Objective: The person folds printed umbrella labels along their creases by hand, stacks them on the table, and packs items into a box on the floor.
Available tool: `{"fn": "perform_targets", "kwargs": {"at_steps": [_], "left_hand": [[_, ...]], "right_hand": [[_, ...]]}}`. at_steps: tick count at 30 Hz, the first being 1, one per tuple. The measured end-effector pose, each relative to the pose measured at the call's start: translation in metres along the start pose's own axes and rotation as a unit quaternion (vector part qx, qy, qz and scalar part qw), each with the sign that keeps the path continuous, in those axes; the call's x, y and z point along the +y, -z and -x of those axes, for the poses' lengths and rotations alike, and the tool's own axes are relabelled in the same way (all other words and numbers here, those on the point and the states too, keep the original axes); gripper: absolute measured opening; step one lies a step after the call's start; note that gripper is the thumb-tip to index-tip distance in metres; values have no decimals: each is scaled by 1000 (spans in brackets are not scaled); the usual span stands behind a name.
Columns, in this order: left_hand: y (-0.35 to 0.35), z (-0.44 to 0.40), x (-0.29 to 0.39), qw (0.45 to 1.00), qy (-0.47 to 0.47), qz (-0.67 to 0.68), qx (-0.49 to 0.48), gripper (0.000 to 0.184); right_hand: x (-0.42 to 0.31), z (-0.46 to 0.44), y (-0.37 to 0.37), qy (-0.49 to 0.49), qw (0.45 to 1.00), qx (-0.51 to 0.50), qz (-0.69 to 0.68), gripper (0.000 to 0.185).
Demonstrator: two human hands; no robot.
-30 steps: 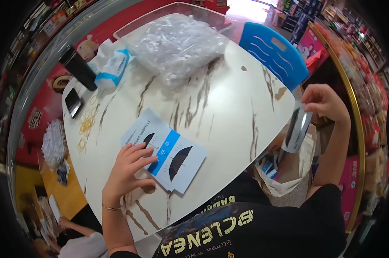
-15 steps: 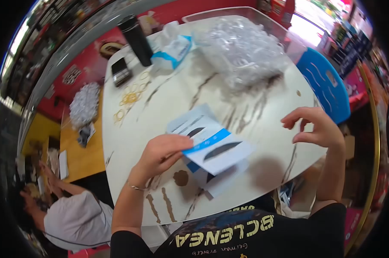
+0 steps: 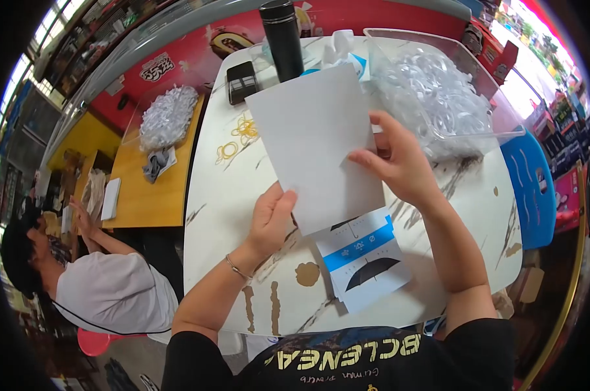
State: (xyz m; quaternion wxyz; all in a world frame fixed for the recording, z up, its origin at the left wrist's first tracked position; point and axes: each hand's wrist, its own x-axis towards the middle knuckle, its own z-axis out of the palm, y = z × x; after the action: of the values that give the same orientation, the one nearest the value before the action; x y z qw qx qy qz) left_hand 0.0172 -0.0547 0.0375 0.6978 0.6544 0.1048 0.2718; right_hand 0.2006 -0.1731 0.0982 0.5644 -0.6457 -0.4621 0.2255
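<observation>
A blank white paper sheet [image 3: 314,143] is held up, tilted, above the table. My left hand [image 3: 272,218] pinches its lower left edge with the thumb on top. On the right edge, my right hand [image 3: 399,159] grips it between thumb and fingers. Whatever is on the far side of the sheet is hidden. Under its lower edge, a small stack of printed sheets [image 3: 368,277] with black umbrella pictures and a blue band lies on the marble-patterned table [image 3: 226,208]. The raised sheet covers part of the top one.
A clear bin [image 3: 503,133] full of white plastic loops stands back right, near a blue chair [image 3: 533,189]. Yellow rubber bands [image 3: 245,130], a black tumbler [image 3: 283,45] and a black device [image 3: 243,83] are at the back left. Another person [image 3: 112,287] sits by a yellow table [image 3: 161,205].
My right hand, empty before, has come left and taken hold of a sheet. That sheet is raised with its blank side showing; the printed stack lies below. The view has shifted.
</observation>
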Motion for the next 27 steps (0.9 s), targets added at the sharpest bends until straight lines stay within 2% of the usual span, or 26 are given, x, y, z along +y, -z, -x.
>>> {"fn": "perform_targets", "kwargs": {"at_steps": [4, 7, 9, 11, 13, 14, 15, 22, 25, 27], "left_hand": [[10, 2, 1, 992, 89, -52, -78, 33], [9, -1, -5, 990, 109, -27, -91, 33], [8, -2, -3, 989, 120, -9, -84, 34], [7, -2, -2, 988, 131, 34, -74, 34], [7, -1, -1, 988, 130, 49, -71, 33], [7, 0, -1, 989, 123, 41, -73, 33], [7, 0, -1, 990, 117, 34, -76, 32], [6, -1, 2, 984, 127, 72, -99, 31], [7, 0, 1, 982, 126, 82, -114, 32], [7, 0, -1, 980, 132, 87, -121, 32]], "right_hand": [[11, -5, 0, -31, 999, 28, -25, 46], [19, -5, -11, 71, 982, 154, 78, 51], [15, -6, -10, 200, 929, 204, 235, 51], [14, -5, -13, 275, 908, 140, 284, 48], [15, 6, -21, 292, 928, -34, 228, 44], [14, 12, -31, 273, 937, -92, 198, 35], [9, 14, -37, 298, 926, -123, 196, 31], [7, 19, -49, 303, 928, -148, 158, 29], [7, 19, -48, 301, 929, -156, 150, 41], [7, 19, -49, 297, 930, -160, 149, 40]]}}
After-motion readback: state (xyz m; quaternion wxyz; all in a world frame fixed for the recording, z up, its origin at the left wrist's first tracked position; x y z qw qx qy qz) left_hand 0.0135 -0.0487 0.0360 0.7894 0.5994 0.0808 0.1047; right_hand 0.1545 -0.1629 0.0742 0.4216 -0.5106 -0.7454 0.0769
